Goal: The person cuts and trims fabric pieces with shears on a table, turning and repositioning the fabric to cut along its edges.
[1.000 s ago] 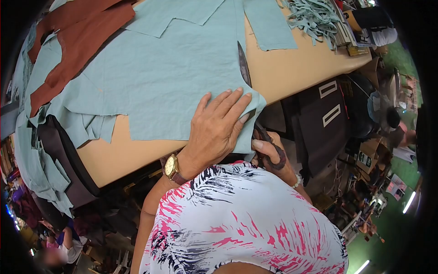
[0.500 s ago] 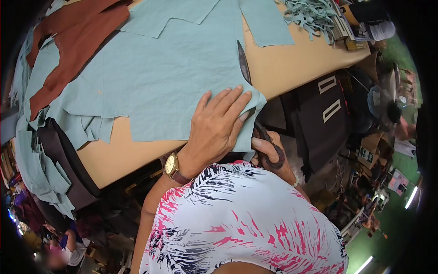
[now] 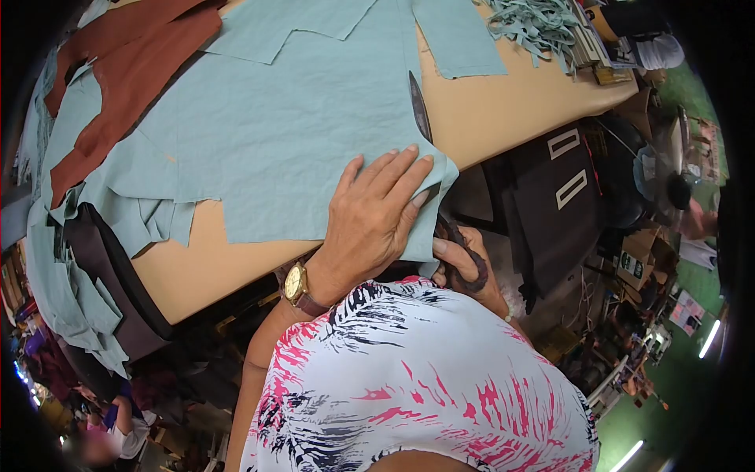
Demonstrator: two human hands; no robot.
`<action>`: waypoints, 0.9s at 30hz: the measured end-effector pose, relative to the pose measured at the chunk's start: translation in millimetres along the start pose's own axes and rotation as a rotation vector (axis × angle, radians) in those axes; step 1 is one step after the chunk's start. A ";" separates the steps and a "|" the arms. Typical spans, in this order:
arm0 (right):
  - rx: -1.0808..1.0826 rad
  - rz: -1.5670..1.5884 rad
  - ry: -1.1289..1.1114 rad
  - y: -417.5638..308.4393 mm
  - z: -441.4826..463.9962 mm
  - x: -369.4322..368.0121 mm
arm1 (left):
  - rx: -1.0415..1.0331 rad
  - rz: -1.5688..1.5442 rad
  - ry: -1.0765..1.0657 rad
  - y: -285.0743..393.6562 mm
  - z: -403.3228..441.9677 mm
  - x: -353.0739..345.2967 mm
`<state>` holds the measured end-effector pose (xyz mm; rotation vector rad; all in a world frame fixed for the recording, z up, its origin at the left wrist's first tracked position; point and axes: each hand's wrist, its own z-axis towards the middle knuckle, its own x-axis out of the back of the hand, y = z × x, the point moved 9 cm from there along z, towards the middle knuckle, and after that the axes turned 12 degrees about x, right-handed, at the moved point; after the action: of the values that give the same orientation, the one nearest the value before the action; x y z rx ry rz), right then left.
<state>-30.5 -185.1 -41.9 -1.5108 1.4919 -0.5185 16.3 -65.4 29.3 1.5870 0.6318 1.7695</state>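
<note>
- Head view, surface: we see a tan table (image 3: pixel 503 110) set slantwise; green cloth (image 3: pixel 291 134) spreads over much of it, reddish-brown cloth (image 3: pixel 141 86) lies at far left.
- Room: green floor (image 3: pixel 688 267) at right, crowded with gear around a cardboard box (image 3: pixel 635 259).
- Left hand (image 3: pixel 377 204): flat on the green cloth near its right edge, fingers straight, gripping nothing we can see.
- Right hand (image 3: pixel 478 267): fingers closed round the handles of the scissors (image 3: pixel 420 106), just off the table edge; a blade shows beyond the cloth. Blade spread: we cannot tell.
- Counts: one watch (image 3: pixel 296 283), one heap of strips (image 3: pixel 535 27), two bright tubes (image 3: pixel 709 338) at right.
</note>
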 end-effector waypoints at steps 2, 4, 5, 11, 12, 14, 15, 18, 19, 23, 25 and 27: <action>-0.002 -0.003 -0.001 0.6 -0.4 0.2 | 0.001 -0.001 -0.002 -0.1 0.0 0.1; 0.006 0.003 -0.003 1.8 -0.2 0.7 | 0.000 -0.001 -0.002 -0.4 -0.2 0.2; 0.002 0.002 0.002 1.7 -0.4 0.6 | -0.001 -0.002 -0.001 -0.5 -0.4 -0.1; -0.002 -0.006 -0.004 0.7 -1.5 -1.1 | 0.000 -0.009 0.001 -0.9 -0.4 -0.3; -0.003 -0.004 0.002 0.2 -1.8 -1.9 | 0.001 -0.010 0.001 -1.1 -0.3 -0.3; -0.003 -0.007 0.000 -1.5 -2.3 -3.0 | 0.005 -0.001 -0.005 -0.3 0.1 -0.2; -0.002 -0.012 -0.007 -2.7 -2.3 -3.7 | 0.006 0.004 -0.007 0.3 0.4 -0.1; -0.009 -0.005 -0.009 -2.4 -2.3 -4.4 | 0.008 -0.001 -0.023 0.3 0.9 -1.3; -0.013 0.001 -0.005 -1.5 -2.5 -4.1 | 0.006 0.002 -0.024 0.6 1.1 -1.5; 0.018 -0.001 -0.023 -2.3 -2.2 -3.9 | 0.004 0.008 -0.037 1.6 1.5 -2.4; 0.012 -0.002 -0.016 -4.3 -2.7 -4.9 | -0.007 0.011 -0.034 1.7 2.0 -3.2; 0.016 0.004 -0.011 -2.0 -2.4 -4.4 | -0.030 0.017 -0.022 2.1 1.1 -4.2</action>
<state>-32.1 -182.0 -37.7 -1.4959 1.4785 -0.5178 17.2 -70.0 28.2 1.5943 0.5803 1.7638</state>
